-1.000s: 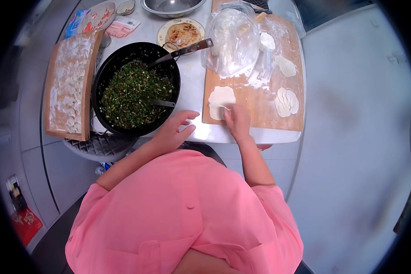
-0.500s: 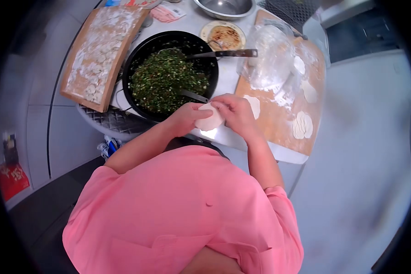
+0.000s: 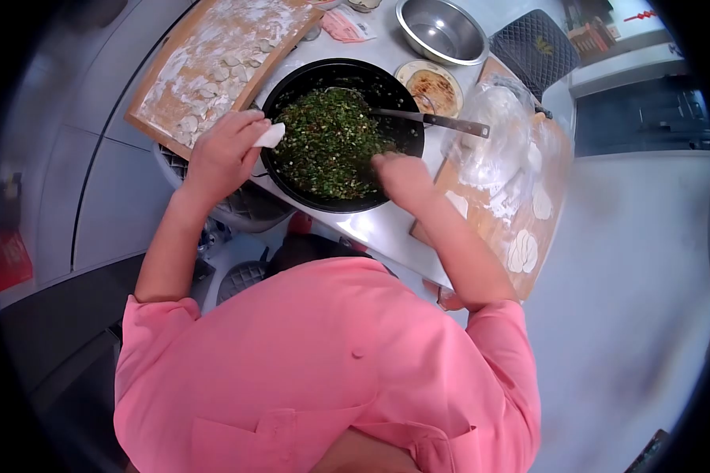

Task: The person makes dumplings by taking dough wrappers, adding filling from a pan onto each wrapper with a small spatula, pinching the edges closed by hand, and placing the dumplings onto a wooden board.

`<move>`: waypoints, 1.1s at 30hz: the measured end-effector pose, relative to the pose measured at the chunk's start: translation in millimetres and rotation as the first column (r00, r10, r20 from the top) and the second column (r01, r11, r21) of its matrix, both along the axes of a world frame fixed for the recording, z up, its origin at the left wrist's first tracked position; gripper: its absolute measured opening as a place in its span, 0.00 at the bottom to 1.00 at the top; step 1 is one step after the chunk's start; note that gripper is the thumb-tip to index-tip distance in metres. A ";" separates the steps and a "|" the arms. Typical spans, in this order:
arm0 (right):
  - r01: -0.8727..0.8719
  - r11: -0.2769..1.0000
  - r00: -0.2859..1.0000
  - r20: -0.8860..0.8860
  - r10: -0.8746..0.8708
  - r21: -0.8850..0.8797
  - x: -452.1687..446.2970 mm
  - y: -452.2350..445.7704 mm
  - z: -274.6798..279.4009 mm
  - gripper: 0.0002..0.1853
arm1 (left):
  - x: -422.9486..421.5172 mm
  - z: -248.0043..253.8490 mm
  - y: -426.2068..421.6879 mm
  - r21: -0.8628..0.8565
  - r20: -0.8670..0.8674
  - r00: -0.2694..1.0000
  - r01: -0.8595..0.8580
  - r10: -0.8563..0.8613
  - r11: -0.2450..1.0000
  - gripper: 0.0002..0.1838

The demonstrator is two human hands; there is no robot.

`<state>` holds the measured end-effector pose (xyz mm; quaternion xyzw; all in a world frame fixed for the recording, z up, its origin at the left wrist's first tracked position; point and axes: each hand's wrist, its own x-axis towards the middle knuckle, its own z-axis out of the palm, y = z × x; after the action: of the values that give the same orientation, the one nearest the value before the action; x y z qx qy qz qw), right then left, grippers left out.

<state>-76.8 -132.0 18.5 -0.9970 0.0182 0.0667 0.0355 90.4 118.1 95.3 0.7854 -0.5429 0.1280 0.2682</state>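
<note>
My left hand (image 3: 227, 154) pinches a round white dough wrapper (image 3: 271, 135) beside the left rim of a black pan (image 3: 412, 150). The wrapper looks folded or seen partly edge-on. Chopped green filling (image 3: 323, 142) is heaped in the pan. At the pan's lower right side, my right hand (image 3: 404, 181) has its fingers closed at the filling, where a metal spoon's handle showed before. The spoon itself is hidden by the hand and blur. A dark-handled utensil (image 3: 457, 124) rests across the pan's right rim.
A floured board (image 3: 154, 106) with small dumplings stands at left. On the right, another board (image 3: 481, 229) carries flat wrappers (image 3: 522, 251) and a clear plastic bag (image 3: 493, 130). Behind are a plate with a browned flatbread (image 3: 434, 91), a steel bowl (image 3: 443, 30) and a dark quilted mat (image 3: 535, 51).
My hands have parted from around the wrapper. The left carried it leftward and up to the pan's left rim; the right moved to the spoon. The view has shifted slightly.
</note>
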 end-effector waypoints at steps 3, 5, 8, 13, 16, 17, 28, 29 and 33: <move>0.177 0.984 0.984 -0.031 -0.178 -0.022 -3.3 -10.6 48.6 0.07 | 1.2 -7.6 3.6 -0.250 -0.219 0.976 -0.057 0.001 0.966 0.15; 0.219 0.972 0.974 -0.032 -0.222 -0.088 -5.8 -26.0 50.4 0.07 | -6.2 -17.4 1.9 -0.378 -0.436 0.895 -0.089 -0.092 0.922 0.14; 0.275 0.950 0.954 -0.080 -0.289 -0.148 -9.3 -25.9 28.5 0.06 | -16.7 -24.8 -5.1 -0.435 -0.864 -0.015 -0.480 -0.503 0.762 0.20; 0.491 0.866 0.848 -0.280 -0.450 0.094 -7.6 16.2 13.3 0.11 | -21.2 -54.6 -0.4 -0.332 -0.686 -0.377 -0.599 -0.622 0.729 0.20; 0.506 0.740 0.858 -0.175 -0.482 0.443 -9.5 30.3 -2.6 0.13 | -18.7 -69.5 5.8 -0.278 -0.540 -0.518 -0.633 -0.663 0.722 0.21; 0.509 0.739 0.857 -0.177 -0.485 0.442 -7.6 35.8 -6.4 0.13 | -17.9 -73.5 7.1 -0.281 -0.480 -0.559 -0.632 -0.676 0.722 0.21; 0.545 0.826 0.838 -0.055 -0.543 0.147 0.8 -12.0 -6.0 0.14 | -9.1 -78.3 3.6 -0.350 -0.416 -0.549 -0.639 -0.725 0.685 0.23; 0.539 0.827 0.842 -0.086 -0.532 0.159 1.9 -14.7 -12.5 0.14 | -8.4 -78.6 4.4 -0.354 -0.399 -0.565 -0.632 -0.723 0.689 0.24; 0.566 0.690 0.811 -0.152 -0.565 0.451 10.8 -2.1 -33.6 0.18 | -11.0 -72.9 6.4 -0.388 -0.352 -0.616 -0.590 -0.705 0.709 0.24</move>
<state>-66.0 -134.1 -15.1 -0.9022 0.3071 0.0553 0.2980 79.4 124.6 22.3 0.1454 0.0599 -0.5029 0.8499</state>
